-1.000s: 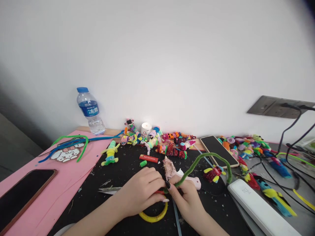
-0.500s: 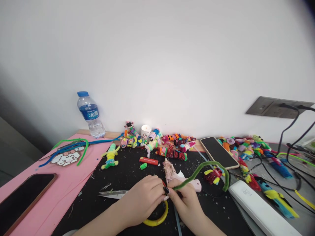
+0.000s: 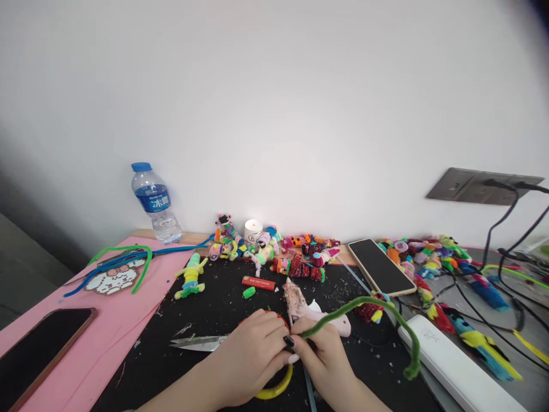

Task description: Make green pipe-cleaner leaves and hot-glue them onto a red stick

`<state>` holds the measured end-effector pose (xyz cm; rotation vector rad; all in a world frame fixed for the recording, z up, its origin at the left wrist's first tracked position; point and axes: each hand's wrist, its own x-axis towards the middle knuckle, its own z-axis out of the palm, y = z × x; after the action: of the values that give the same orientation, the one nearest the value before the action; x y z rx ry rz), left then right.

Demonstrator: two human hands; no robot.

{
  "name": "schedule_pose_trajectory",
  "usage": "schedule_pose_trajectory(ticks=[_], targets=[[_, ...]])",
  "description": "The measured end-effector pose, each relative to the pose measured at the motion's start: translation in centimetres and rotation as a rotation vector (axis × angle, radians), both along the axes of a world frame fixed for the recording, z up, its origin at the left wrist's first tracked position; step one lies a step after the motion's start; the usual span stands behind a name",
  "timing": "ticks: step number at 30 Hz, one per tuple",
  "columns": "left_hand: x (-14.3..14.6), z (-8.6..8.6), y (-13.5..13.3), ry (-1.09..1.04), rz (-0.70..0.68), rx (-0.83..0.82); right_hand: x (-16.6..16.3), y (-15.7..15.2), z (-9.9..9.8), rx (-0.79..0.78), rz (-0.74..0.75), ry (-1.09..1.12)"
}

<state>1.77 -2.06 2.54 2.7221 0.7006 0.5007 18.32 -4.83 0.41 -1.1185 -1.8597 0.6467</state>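
Both my hands meet over the black mat [image 3: 146,349], fingertips pressed together. A dark green pipe cleaner [image 3: 364,300] runs from between the fingers of my right hand [image 3: 323,352] and curves out to the right, its end drooping near the power bank. Closed fingers on my left hand [image 3: 257,352] grip the same pipe cleaner's near end, which the hands hide. Beneath my left hand lie scissors [image 3: 199,343] with yellow and red handles, the blades pointing left. Just beyond my right hand rests a pale pink glue gun [image 3: 295,300].
Pipe-cleaner figures [image 3: 300,266] line the back. A red lighter-like piece [image 3: 258,283] and a green bit [image 3: 249,293] lie ahead. Phones [image 3: 381,266] flank both sides; a white power bank [image 3: 450,360] and black cables [image 3: 493,229] are right. A water bottle [image 3: 156,203] stands back left.
The green pipe cleaner's free end has swung right and down, and its arc now reaches over the power bank's edge. My hands have stayed together, shifting only slightly.
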Motion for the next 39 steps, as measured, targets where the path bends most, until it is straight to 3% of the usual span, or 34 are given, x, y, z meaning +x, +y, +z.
schedule_pose_trajectory(ticks=[12, 19, 26, 30, 36, 39], targets=[[-0.2, 0.0, 0.1, 0.006, -0.026, -0.002, 0.6, 0.1, 0.6, 0.142, 0.014, -0.165], [-0.3, 0.3, 0.3, -0.006, -0.012, -0.041, 1.1, 0.2, 0.6, 0.037, -0.012, -0.144], [-0.5, -0.3, 0.5, -0.191, -0.01, -0.28, 1.2, 0.3, 0.9, -0.004, 0.072, -0.205], [-0.6, -0.9, 1.1, -0.378, 0.143, -0.378, 2.9, 0.8, 1.8, -0.018, 0.029, -0.274], [-1.0, -1.4, 2.3, -0.62, 0.48, -0.376, 6.3, 3.1, 2.3, 0.04, -0.337, -0.371], [-1.2, -1.5, 2.7, -0.693, 0.565, -0.418, 6.7, 4.8, 2.3, 0.068, -0.374, -0.54]])
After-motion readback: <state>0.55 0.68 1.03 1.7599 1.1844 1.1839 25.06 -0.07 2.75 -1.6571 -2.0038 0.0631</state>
